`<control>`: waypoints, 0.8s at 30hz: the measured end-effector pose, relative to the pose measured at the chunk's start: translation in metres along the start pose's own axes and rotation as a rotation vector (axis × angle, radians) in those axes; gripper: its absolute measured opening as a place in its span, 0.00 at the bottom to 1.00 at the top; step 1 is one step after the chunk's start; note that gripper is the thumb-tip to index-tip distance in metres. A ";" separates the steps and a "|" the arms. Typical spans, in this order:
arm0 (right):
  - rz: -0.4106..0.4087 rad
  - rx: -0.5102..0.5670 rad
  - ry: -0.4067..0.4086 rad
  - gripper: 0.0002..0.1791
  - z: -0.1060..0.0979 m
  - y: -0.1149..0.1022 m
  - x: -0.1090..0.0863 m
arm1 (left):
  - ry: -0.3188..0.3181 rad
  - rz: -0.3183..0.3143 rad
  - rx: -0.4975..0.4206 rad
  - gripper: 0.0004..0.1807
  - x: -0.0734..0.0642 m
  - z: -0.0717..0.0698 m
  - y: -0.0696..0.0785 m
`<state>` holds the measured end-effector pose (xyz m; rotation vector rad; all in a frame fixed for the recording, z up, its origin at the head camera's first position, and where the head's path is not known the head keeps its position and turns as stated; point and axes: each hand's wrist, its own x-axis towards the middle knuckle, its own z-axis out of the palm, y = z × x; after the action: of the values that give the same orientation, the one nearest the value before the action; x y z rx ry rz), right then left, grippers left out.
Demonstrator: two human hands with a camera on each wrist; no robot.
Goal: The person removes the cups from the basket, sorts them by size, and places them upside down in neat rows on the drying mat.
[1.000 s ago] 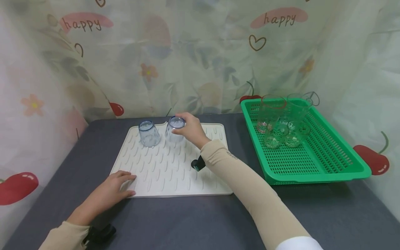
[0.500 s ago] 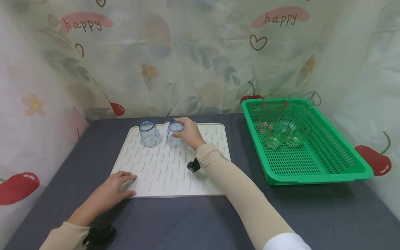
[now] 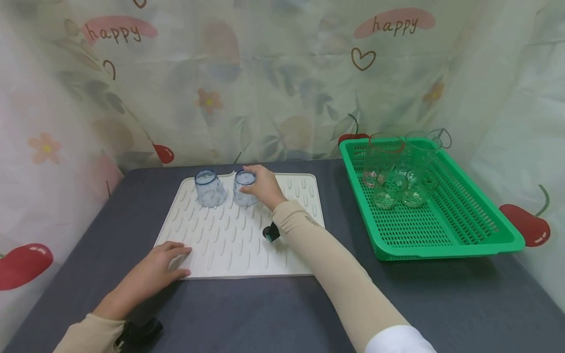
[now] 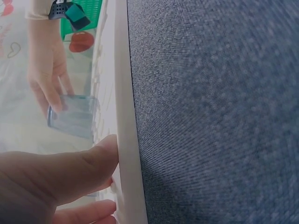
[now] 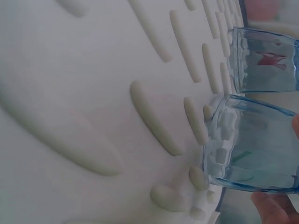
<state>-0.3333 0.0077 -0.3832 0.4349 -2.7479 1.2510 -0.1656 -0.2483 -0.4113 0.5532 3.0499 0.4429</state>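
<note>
Your right hand (image 3: 264,189) is holding a glass (image 3: 243,197) near the mat's (image 3: 220,245) back edge; your left hand (image 3: 162,264) is resting loose on its front left corner. You're probably placing glasses, so now it's letting go gently.

The light here is soft and a bit dim, with a faint shadow below the basket (image 3: 450,251). The left wrist view bleaches the mat (image 4: 119,70) almost white; the right's looks greyer, hazy.
</note>
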 end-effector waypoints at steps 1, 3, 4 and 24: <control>0.001 0.000 -0.002 0.35 0.000 0.000 0.000 | -0.003 -0.001 0.000 0.28 0.000 0.000 0.000; 0.002 -0.004 -0.003 0.35 0.000 0.000 0.000 | -0.009 -0.011 -0.004 0.27 0.000 0.000 0.000; 0.001 -0.005 -0.006 0.35 0.000 0.000 0.000 | -0.012 -0.011 -0.003 0.28 0.000 0.000 0.000; 0.038 0.115 -0.009 0.38 0.004 0.006 0.001 | -0.026 -0.015 0.001 0.28 0.001 0.000 -0.001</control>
<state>-0.3355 0.0079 -0.3900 0.4005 -2.7132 1.4241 -0.1671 -0.2491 -0.4114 0.5312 3.0275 0.4295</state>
